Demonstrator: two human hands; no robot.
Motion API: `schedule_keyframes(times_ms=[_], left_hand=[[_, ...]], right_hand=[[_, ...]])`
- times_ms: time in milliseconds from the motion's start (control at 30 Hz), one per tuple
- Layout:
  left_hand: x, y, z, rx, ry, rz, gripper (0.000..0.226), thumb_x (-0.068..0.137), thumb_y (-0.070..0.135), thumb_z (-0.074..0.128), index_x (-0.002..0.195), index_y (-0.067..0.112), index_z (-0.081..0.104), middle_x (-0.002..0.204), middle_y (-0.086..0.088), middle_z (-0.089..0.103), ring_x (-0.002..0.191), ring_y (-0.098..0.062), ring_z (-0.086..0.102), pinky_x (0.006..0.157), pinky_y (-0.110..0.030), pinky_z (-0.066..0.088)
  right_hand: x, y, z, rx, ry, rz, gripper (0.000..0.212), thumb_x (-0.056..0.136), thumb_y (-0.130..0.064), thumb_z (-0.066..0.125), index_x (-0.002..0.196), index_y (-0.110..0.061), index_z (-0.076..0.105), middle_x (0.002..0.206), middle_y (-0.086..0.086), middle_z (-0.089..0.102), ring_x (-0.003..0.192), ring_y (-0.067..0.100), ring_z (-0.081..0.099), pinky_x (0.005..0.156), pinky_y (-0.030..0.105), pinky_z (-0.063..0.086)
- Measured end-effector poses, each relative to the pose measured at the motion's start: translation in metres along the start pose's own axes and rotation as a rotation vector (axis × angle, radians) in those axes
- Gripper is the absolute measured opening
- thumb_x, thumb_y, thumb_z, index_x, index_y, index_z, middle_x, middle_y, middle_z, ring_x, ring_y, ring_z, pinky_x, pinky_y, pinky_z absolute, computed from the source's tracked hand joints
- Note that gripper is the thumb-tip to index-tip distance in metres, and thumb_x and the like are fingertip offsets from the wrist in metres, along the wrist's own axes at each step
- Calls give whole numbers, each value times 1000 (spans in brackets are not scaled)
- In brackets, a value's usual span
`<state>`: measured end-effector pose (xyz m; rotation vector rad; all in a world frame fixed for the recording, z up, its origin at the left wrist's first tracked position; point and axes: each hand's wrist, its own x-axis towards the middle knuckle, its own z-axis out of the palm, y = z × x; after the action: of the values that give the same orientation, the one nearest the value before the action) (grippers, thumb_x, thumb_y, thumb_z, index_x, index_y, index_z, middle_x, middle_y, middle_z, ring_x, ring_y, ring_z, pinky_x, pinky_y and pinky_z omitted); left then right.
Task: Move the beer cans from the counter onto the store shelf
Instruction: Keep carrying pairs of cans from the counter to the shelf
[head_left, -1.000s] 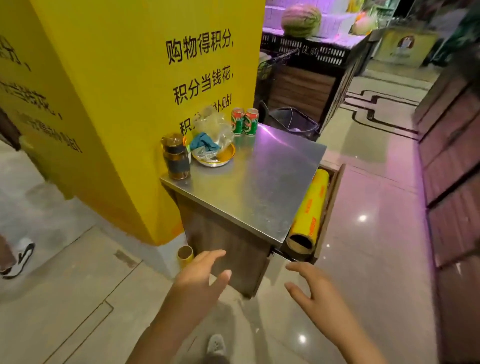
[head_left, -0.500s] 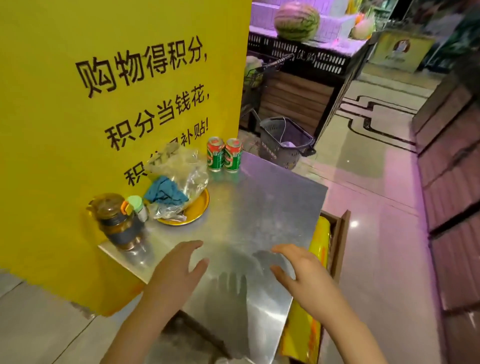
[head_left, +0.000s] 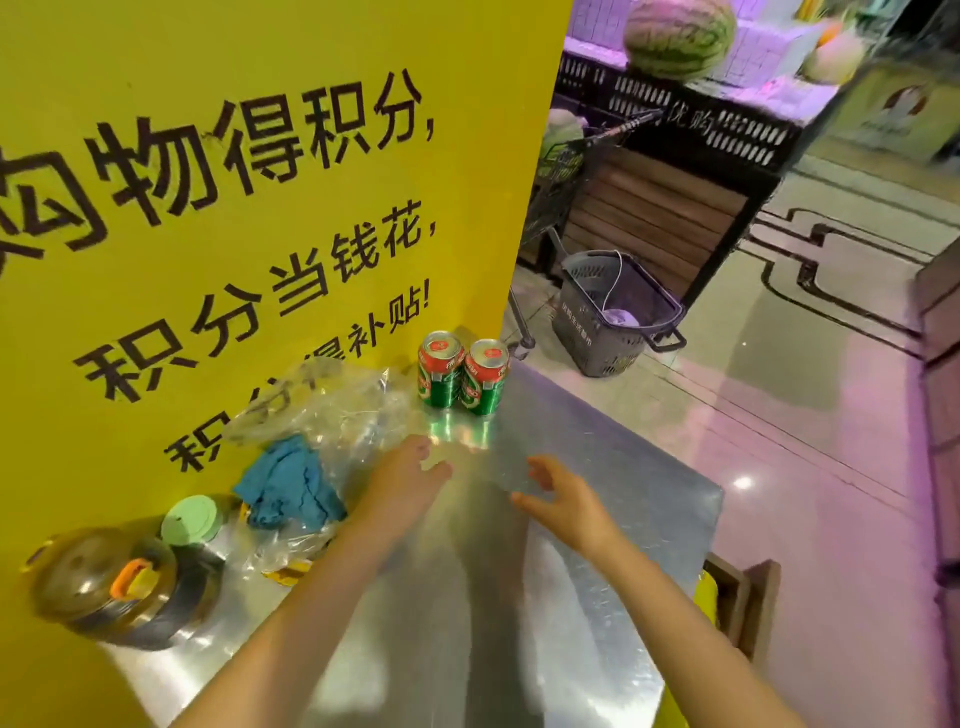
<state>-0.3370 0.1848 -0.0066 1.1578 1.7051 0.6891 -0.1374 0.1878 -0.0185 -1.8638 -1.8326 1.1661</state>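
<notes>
In the head view, two beer cans stood upright and side by side, touching or nearly so, at the far end of the steel bench, against the yellow wall with its black printed characters. Both cans were green below and red near the top. Two bare hands reached over the bench toward them, neither touching a can. The left hand hovered near the crumpled clear plastic bag, its fingers loosely extended and holding nothing. The right hand hung to the right of it, fingers spread and slightly bent with the thumb apart, also released and holding nothing. Along the wall side of the bench lay one blue cloth under the plastic, one pale green round lid, and one dark jar with an orange tab on its top. Past the far end of the bench, on the floor, stood one grey shopping basket. Behind it rose a dark display stand with wooden slats, and one striped watermelon sat on top. The floor on the right was glossy pink tile with a dark line pattern farther off.
</notes>
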Motion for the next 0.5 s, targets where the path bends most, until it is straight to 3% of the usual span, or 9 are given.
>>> schedule_keyframes(times_ms=[100,233,300,400,500], left_hand=[[50,20,4,-153,73,-92,26,89,16,59,113,9,52,108,-2,54,103,-20,47,76,-28,36],[104,27,14,-205,188,-33,70,83,0,62,142,11,27,132,-6,45,111,-19,44,84,-26,34],[125,23,15,-227,219,-44,85,78,-2,67,146,10,18,147,-10,33,126,-21,39,98,-33,37],[147,19,14,-244,224,-26,96,72,-3,73,147,9,15,152,-11,27,137,-27,31,109,-40,32],[158,16,16,-270,196,21,96,72,-8,72,148,14,18,147,-8,35,135,-24,35,101,-32,35]], right_hand=[[62,-8,-5,154,-43,29,73,85,-22,69,144,-10,28,142,13,41,121,20,46,95,28,39],[124,-17,-9,290,-28,-6,96,76,-17,78,148,-12,14,151,11,29,135,26,35,108,37,35],[147,-22,-9,372,-1,-77,96,72,-9,80,146,-15,17,143,5,37,129,19,40,102,29,37],[169,-27,-5,414,2,-178,86,68,-4,82,132,-22,28,124,-4,47,117,11,47,90,17,42],[179,-24,3,445,28,-235,80,64,-3,84,127,-21,36,120,-2,54,113,13,54,88,16,46]])
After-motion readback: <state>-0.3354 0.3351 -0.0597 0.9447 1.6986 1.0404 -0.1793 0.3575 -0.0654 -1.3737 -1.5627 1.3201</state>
